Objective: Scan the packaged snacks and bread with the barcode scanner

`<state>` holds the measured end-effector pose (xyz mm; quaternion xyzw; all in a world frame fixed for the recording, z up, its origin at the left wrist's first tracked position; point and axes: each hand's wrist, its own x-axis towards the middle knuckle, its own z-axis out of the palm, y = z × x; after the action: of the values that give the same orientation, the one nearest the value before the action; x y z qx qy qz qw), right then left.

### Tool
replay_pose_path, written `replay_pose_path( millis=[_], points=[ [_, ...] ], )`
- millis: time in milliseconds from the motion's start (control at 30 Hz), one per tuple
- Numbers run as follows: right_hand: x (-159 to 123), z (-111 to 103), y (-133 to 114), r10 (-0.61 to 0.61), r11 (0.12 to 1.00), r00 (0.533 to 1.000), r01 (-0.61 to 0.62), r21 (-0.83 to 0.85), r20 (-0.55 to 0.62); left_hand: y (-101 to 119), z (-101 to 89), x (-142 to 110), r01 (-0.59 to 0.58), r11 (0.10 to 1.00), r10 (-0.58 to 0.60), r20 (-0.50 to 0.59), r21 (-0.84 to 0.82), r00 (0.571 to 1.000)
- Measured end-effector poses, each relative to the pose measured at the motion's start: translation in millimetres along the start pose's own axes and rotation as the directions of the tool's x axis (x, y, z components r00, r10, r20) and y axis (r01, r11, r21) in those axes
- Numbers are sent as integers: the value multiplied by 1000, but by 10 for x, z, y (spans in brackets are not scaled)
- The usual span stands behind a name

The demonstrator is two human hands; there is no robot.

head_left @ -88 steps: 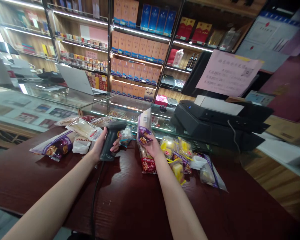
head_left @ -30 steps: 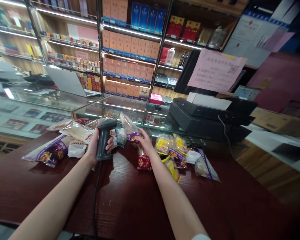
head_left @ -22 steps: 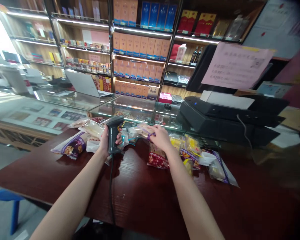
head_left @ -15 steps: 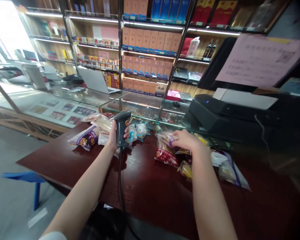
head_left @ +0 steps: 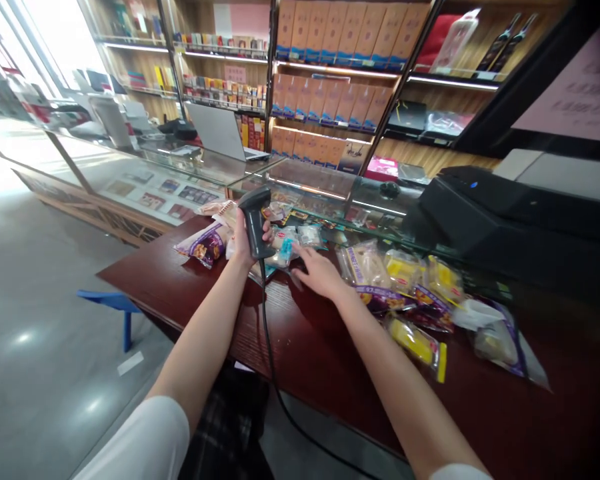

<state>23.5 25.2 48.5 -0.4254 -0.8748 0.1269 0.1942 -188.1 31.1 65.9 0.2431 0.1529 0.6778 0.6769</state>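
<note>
Gripping the scanner (head_left: pixel 255 230) above the bench (head_left: pixel 305 333), toward its left, the left hand (head_left: pixel 241 245) wraps the handle firmly; the right hand (head_left: pixel 322 272), fingers spread beside the blue packet (head_left: pixel 286 248), works best low and light

A white short sleeve of plain, smooth-looking cloth (head_left: pixel 143 437) covers the left upper arm at the lower left of the frame, its rounded hem ending near the elbow. At the bottom edge, right of centre, a sliver of a matching white right sleeve (head_left: pixel 457 473) shows. Both forearms (head_left: pixel 207 327) are bare, as are the slim-fingered left hand (head_left: pixel 245 241) and right hand (head_left: pixel 321 273). Low in the frame, left of centre, lies a black plaid garment with thin, faint paler lines (head_left: pixel 225 427).
</note>
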Motion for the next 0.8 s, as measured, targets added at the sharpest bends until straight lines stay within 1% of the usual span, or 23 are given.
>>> replay_pose_path(
  millis=[67,133,233,333,467,533,633,733,800],
  points=[
    [-6,225,13,-7,999,1000,6,-32,-25,13,-23,6,12,1000,-12,2,-11,1000],
    [-33,342,47,-32,998,996,28,-51,-81,20,-39,12,17,1000,-17,-2,5,1000],
    [-60,387,60,-119,989,983,106,-99,-141,18,-45,16,3,999,-3,-11,49,1000],
    [-47,413,23,-218,967,965,193,-166,-146,8,-42,20,-14,997,14,5,71,1000],
    [-11,488,-10,-259,955,947,222,-197,-188,-1,-40,21,-34,998,32,25,52,999],
    [-1,518,-10,-253,961,944,220,-170,-211,-3,-34,16,-32,999,31,15,41,999],
    [5,536,2,-238,971,939,225,-81,-248,0,-21,6,-22,999,22,-11,50,1000],
    [0,524,26,-210,966,930,244,83,-301,8,-15,6,-8,997,13,-59,77,998],
    [-9,507,49,-163,939,917,257,228,-364,16,-13,11,-5,996,13,-89,92,996]
  ],
)
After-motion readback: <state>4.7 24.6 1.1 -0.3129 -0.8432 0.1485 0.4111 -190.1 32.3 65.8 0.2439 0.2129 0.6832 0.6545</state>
